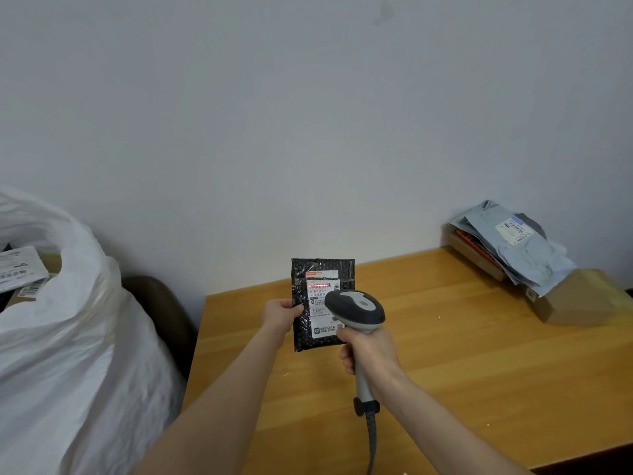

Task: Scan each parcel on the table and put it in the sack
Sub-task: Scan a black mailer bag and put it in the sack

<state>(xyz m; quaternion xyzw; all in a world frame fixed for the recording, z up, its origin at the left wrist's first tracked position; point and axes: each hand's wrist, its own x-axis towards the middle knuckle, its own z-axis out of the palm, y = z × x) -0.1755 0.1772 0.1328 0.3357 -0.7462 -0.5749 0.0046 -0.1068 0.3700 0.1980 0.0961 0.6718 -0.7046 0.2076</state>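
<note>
Labelled parcels (20, 269) already in crumpled white plastic sack (78, 337) at nine o'clock. Mid-scan at six: flat black bubble-mailer parcel (303, 337) pinched by left hand (279, 315), grey handheld scanner (356, 306) gripped in right hand (371, 354), beam on label (323, 289). Unscanned at two o'clock: heaped grey-blue mailers (527, 252), brown boxes (579, 299).

Soft, even, rather dim light falls throughout, shadows faint on the table (445, 354), while the sack (68, 337) at the left edge blurs and bows (wide-angle stretch) and the wall (308, 114) looks flat grey.
</note>
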